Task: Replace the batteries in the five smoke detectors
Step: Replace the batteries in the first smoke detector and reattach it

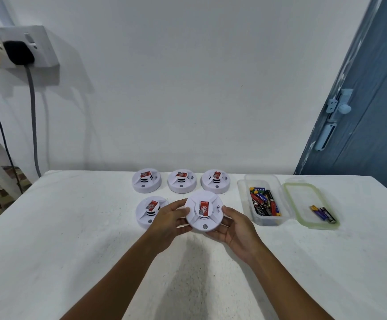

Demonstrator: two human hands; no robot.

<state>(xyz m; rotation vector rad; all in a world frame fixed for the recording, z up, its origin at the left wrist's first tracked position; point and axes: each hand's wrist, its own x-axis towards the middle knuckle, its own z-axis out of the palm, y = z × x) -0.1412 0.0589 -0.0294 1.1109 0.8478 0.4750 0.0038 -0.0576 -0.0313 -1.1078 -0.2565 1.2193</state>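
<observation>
On the wall at far left, a socket block (19, 46) carries a black plug whose cables hang past the white table (72, 239). Farther right, four smoke detectors lie flat: three in a back row (146, 180) (181, 181) (215, 181) and one in front (149, 211). The left hand (168, 224) curls its fingers round the left edge of a fifth detector (204, 211), lifted and tilted toward the camera; the right hand (232, 229) cups its right edge and underside, thumb on the rim. Beside it stands a clear tub (262, 199) full of batteries. At far right its lid (310, 205) lies holding a few loose batteries (324, 213).
</observation>
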